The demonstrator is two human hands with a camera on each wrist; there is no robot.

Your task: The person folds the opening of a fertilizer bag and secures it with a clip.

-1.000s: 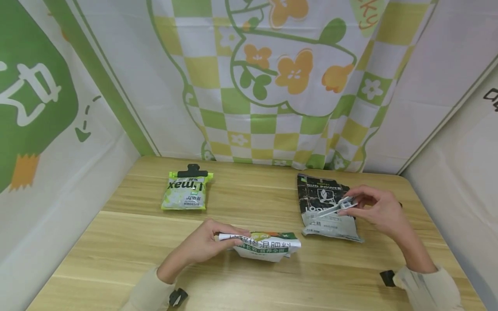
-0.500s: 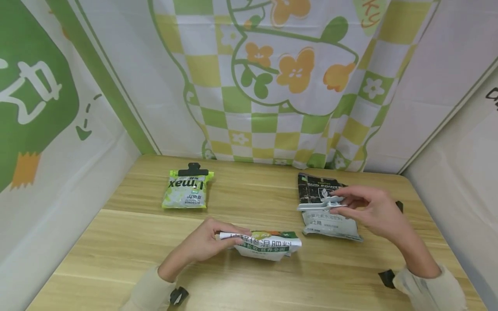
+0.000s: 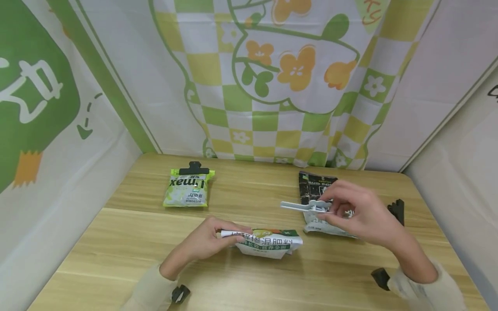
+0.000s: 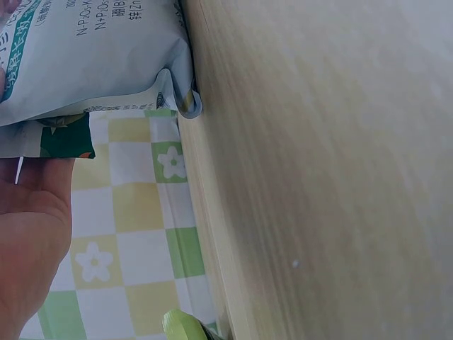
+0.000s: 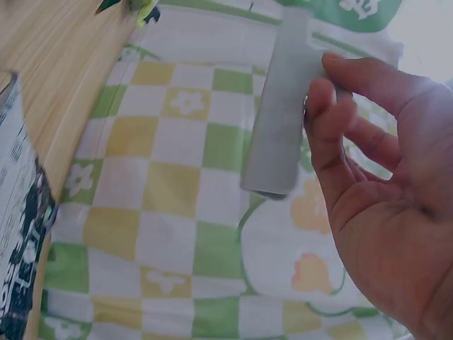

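Observation:
In the head view my left hand pinches the folded top of a white and green fertilizer bag at its left end. The left wrist view shows the pale body of this bag held close to the tabletop. My right hand holds a light grey sealing clip between thumb and fingers, above a black and silver bag. Seen from the right wrist, the clip has a long flat bar pointing away from the fingers. My right hand hides much of the black bag.
A small yellow-green bag with a black clip on its top lies at the back left of the wooden table. Another black clip is at the right. A checkered curtain hangs behind the table.
My right hand has moved left with the grey clip, whose bar has swung from slanting down to nearly level. It now covers more of the black bag. My left hand keeps its grip on the fertilizer bag.

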